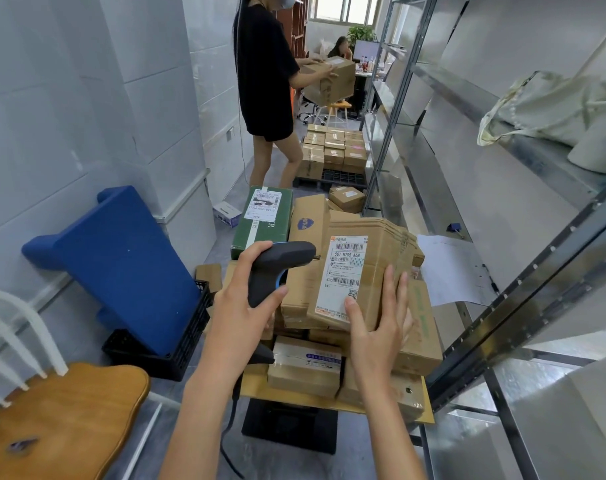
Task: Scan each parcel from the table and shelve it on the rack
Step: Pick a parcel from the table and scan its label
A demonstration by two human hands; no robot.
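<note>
Brown cardboard parcel (360, 271), tilted atop the parcel pile on the surface (332, 400), is gripped at its near edge by the right hand (381, 323). The left hand (242, 306) grips a black barcode scanner (277, 268) aimed at its shipping label (343, 275).

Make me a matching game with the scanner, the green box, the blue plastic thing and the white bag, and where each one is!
Things:
1. scanner
2. green box
3. blue plastic thing
4. white bag

Places:
A. lying on the metal rack shelf
B. leaning against the wall, standing in a black crate
C. gripped in the left hand
D. at the far end of the parcel pile

Pairs: 1-C, 2-D, 3-B, 4-A

Bonus: the right hand holds the labelled parcel up to the scanner.
</note>
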